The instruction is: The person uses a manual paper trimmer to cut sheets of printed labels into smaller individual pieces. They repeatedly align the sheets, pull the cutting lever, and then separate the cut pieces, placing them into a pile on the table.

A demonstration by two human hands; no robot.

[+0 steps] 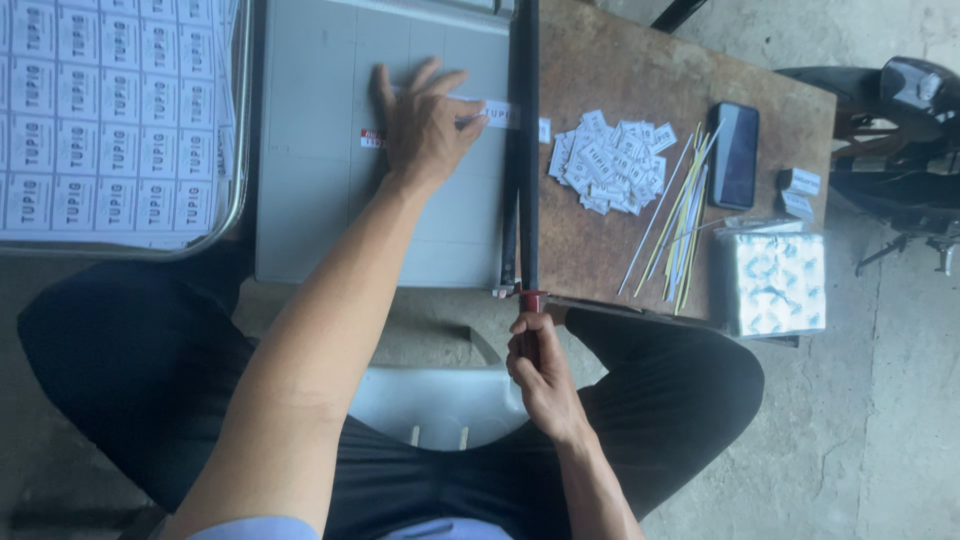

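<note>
Your left hand (425, 125) lies flat, pinning a label strip (497, 113) at the cutter's blade arm (528, 150); your right hand (538, 365) grips its handle at lower centre. Cut labels (610, 160) are piled right (uncut sheets (110, 115) wait upper left), so much remains

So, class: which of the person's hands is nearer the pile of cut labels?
Left. The left hand presses a paper strip on the cutter bed, just across the blade from the pile. The right hand grips the blade handle, lower down.
</note>
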